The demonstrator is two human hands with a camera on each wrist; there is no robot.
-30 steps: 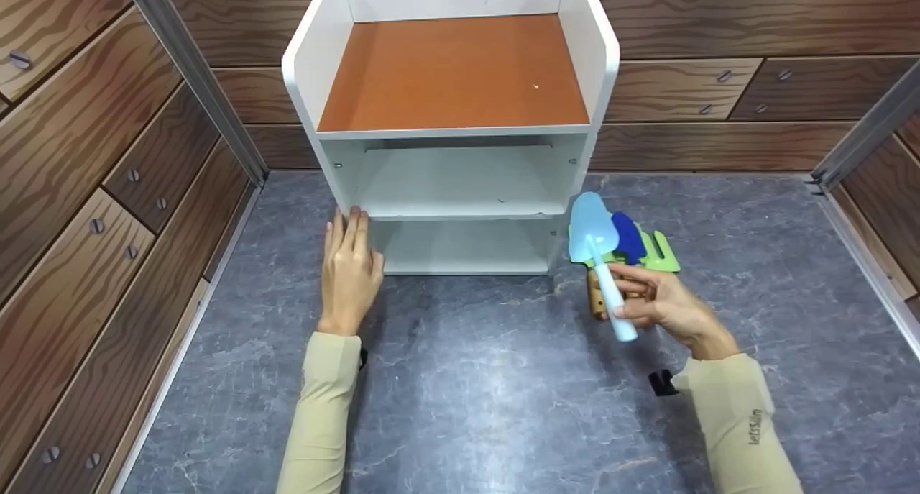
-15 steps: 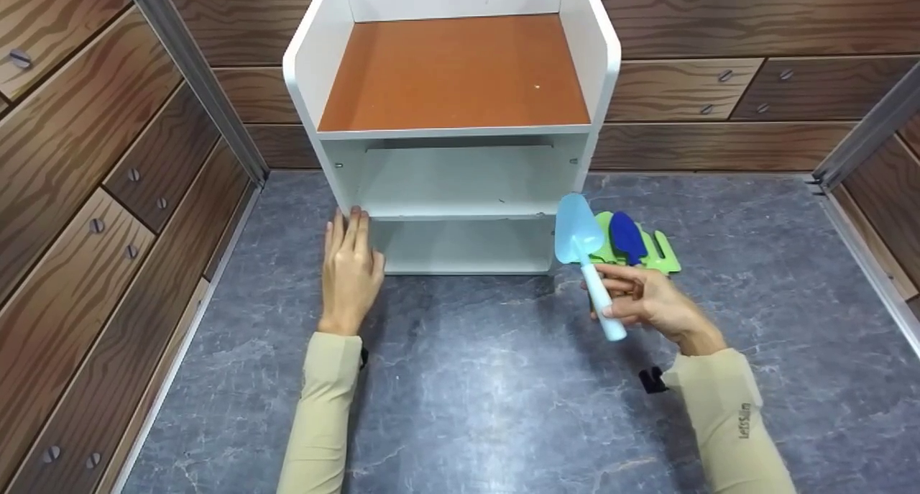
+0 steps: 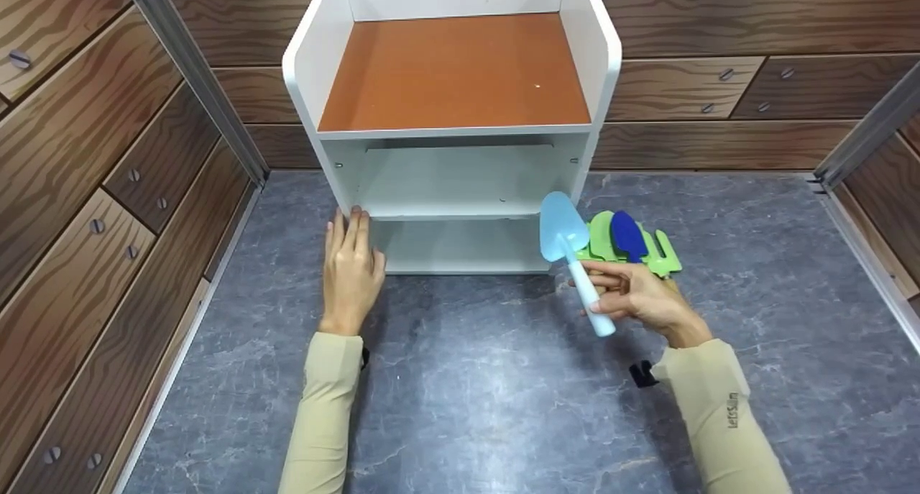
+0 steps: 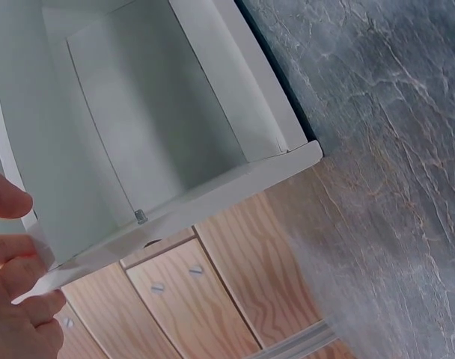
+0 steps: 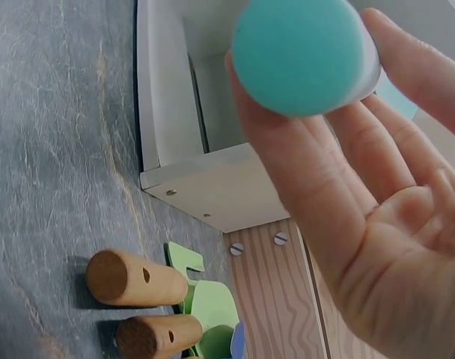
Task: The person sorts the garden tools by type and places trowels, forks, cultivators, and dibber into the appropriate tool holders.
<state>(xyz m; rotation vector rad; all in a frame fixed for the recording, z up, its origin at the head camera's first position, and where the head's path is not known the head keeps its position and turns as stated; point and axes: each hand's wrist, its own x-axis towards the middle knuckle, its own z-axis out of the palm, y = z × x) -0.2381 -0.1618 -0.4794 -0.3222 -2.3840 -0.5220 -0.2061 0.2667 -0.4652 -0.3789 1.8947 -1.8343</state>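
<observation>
Holds a light-blue garden trowel (image 3: 579,276) by the handle in the right hand (image 3: 641,298), blade pointing away toward the right edge of the white shelf unit (image 3: 460,185). Rests the left hand (image 3: 351,278), fingers extended, against the unit's left side panel (image 3: 323,70). Includes, right of the unit on the marbled grey floor (image 3: 445,386), a blue trowel blade (image 3: 628,236) beside a green garden fork (image 3: 667,255).

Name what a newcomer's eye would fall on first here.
Probably the bright orange panel atop the white cabinet, at the upper centre of the head view. Next comes the light-blue trowel, held up in the right hand. Behind that hand, a dark blue blade stands out among green tools beside the cabinet.
</observation>
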